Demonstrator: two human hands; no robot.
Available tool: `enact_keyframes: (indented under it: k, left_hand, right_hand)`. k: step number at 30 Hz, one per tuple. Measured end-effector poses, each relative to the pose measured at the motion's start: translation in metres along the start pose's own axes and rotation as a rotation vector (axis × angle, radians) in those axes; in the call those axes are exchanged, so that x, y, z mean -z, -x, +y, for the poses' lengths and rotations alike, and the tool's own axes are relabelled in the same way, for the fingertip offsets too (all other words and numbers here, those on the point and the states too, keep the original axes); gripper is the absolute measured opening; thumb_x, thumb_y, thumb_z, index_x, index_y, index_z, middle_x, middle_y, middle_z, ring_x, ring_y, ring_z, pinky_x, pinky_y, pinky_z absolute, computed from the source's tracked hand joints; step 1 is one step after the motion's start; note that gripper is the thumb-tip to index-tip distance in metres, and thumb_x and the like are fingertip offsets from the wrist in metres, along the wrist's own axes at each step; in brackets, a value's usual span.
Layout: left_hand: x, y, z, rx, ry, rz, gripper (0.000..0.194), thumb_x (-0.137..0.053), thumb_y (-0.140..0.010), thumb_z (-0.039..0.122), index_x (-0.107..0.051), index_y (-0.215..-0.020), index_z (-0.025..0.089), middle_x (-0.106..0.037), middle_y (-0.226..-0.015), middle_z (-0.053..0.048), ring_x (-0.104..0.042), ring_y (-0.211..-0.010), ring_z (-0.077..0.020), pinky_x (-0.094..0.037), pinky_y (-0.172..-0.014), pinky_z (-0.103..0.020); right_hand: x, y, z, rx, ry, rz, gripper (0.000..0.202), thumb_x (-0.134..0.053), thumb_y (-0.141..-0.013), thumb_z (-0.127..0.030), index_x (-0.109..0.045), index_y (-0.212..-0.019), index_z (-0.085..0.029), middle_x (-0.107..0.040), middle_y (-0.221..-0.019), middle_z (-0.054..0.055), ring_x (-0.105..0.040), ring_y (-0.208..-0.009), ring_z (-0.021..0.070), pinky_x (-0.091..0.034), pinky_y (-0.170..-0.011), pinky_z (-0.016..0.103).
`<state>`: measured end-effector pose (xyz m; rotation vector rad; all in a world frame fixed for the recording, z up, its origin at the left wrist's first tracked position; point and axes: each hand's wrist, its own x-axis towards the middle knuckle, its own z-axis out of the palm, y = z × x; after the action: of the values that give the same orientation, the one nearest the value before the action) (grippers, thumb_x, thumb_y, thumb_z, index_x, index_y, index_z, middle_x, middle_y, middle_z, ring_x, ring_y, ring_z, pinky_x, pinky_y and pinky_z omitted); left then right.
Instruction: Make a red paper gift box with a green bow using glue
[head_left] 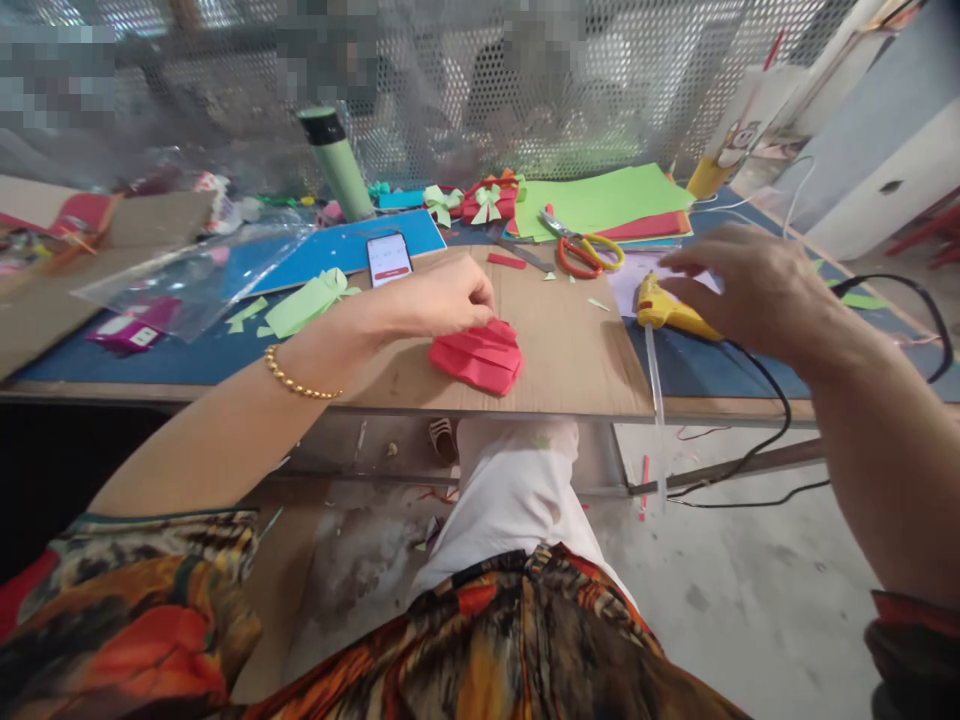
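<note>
My left hand [450, 292] pinches the upper edge of a red folded paper piece [480, 360], which rests on a brown cardboard sheet [585, 360]. Its fingertips are pressed together there. A yellow hot glue gun [679, 312] lies on the right of the bench, with a clear glue stick [656, 390] hanging over the front edge. Above the glue gun's handle is my right hand [757, 285], thumb and fingers apart, not wrapped round it. Past the cardboard's middle lie scissors [581, 250] with red and yellow handles and a small red strip [506, 261].
A phone [389, 260], a green bottle [337, 165], green paper sheets [607, 203] and red items with green bows [487, 203] stand or lie towards the mesh panel. Light green cut paper [307, 303] is at left. The glue gun's black cable [772, 390] loops below the bench edge.
</note>
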<state>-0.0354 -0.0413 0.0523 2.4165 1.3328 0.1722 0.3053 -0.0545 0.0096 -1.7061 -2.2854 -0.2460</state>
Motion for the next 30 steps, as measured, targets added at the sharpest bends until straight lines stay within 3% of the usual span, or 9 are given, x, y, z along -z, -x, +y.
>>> enact_keyframes:
  k: [3, 6, 9, 14, 19, 21, 23, 27, 30]
  left_hand:
    - [0.0, 0.001, 0.001, 0.005, -0.004, -0.045, 0.008, -0.062, -0.079, 0.014, -0.063, -0.073, 0.018, -0.055, -0.071, -0.001, -0.05, -0.068, -0.0157, -0.037, -0.07, -0.033]
    - [-0.001, 0.003, 0.0, -0.067, 0.011, 0.021, 0.006, -0.064, -0.08, 0.015, -0.065, -0.083, 0.02, -0.061, -0.078, -0.003, -0.058, -0.076, -0.0185, -0.042, -0.07, -0.031]
    - [0.0, 0.006, -0.005, -0.116, -0.008, 0.078, 0.006, -0.065, -0.083, 0.018, -0.065, -0.089, 0.02, -0.061, -0.079, -0.003, -0.06, -0.076, -0.0195, -0.043, -0.07, -0.032]
    - [0.004, 0.005, -0.012, -0.172, -0.002, 0.07, 0.015, -0.07, -0.085, 0.022, -0.066, -0.1, 0.022, -0.064, -0.084, -0.003, -0.06, -0.074, -0.0197, -0.044, -0.067, -0.032]
    - [0.004, 0.002, -0.013, -0.185, -0.054, 0.069, 0.018, -0.071, -0.084, 0.017, -0.065, -0.1, 0.023, -0.067, -0.085, -0.003, -0.062, -0.073, -0.0199, -0.046, -0.067, -0.033]
    - [0.003, 0.005, -0.014, -0.181, -0.104, 0.118, 0.017, -0.071, -0.085, 0.014, -0.065, -0.099, 0.022, -0.066, -0.087, -0.003, -0.064, -0.075, -0.0202, -0.047, -0.069, -0.033]
    - [0.0, 0.013, -0.014, -0.171, -0.184, 0.248, 0.016, -0.07, -0.089, 0.013, -0.064, -0.102, 0.022, -0.067, -0.092, -0.004, -0.067, -0.081, -0.021, -0.05, -0.074, -0.033]
    - [-0.024, 0.043, -0.011, -0.124, -0.355, 0.604, 0.008, -0.063, -0.101, 0.015, -0.065, -0.108, 0.018, -0.069, -0.113, -0.011, -0.071, -0.092, -0.0235, -0.053, -0.08, -0.036]
    - [-0.058, 0.06, -0.007, -0.21, -0.363, 0.512, 0.013, -0.063, -0.108, 0.025, -0.07, -0.1, 0.016, -0.075, -0.106, -0.012, -0.073, -0.101, -0.0276, -0.055, -0.089, -0.04]
  right_hand:
    - [0.006, -0.03, -0.055, 0.156, -0.436, 0.024, 0.021, -0.068, -0.103, -0.03, -0.086, -0.103, -0.02, -0.081, -0.1, 0.012, -0.066, -0.085, 0.0196, -0.049, -0.08, 0.036]
    - [-0.002, -0.062, -0.1, 0.279, -0.657, -0.122, 0.01, -0.076, -0.091, -0.022, -0.085, -0.088, -0.021, -0.076, -0.079, 0.001, -0.06, -0.072, 0.0156, -0.044, -0.068, 0.032]
    - [-0.012, -0.083, -0.119, 0.312, -0.749, -0.315, 0.012, -0.077, -0.089, -0.023, -0.084, -0.08, -0.02, -0.066, -0.066, -0.003, -0.052, -0.064, 0.0114, -0.037, -0.061, 0.03]
    - [-0.021, -0.097, -0.123, 0.33, -0.961, -0.463, 0.004, -0.085, -0.082, -0.023, -0.085, -0.078, -0.021, -0.075, -0.078, 0.0, -0.059, -0.073, 0.0117, -0.043, -0.065, 0.029]
    - [-0.025, -0.101, -0.126, 0.292, -1.034, -0.545, 0.018, -0.092, -0.079, -0.029, -0.079, -0.07, -0.02, -0.07, -0.068, -0.003, -0.055, -0.068, 0.0095, -0.041, -0.063, 0.028]
    - [-0.028, -0.101, -0.125, 0.304, -1.065, -0.56, 0.023, -0.094, -0.079, -0.033, -0.078, -0.07, -0.019, -0.069, -0.067, -0.003, -0.053, -0.067, 0.0088, -0.04, -0.063, 0.028]
    - [-0.031, -0.102, -0.123, 0.328, -1.107, -0.556, 0.023, -0.094, -0.08, -0.034, -0.079, -0.073, -0.018, -0.068, -0.067, -0.003, -0.053, -0.067, 0.0086, -0.041, -0.063, 0.028]
    - [-0.037, -0.099, -0.115, 0.291, -1.125, -0.471, 0.019, -0.095, -0.08, -0.032, -0.081, -0.079, -0.019, -0.067, -0.067, -0.002, -0.054, -0.065, 0.0103, -0.041, -0.059, 0.029]
    - [-0.039, -0.092, -0.109, 0.246, -1.096, -0.419, 0.021, -0.096, -0.081, -0.034, -0.079, -0.079, -0.021, -0.067, -0.067, -0.001, -0.058, -0.067, 0.0123, -0.043, -0.059, 0.029]
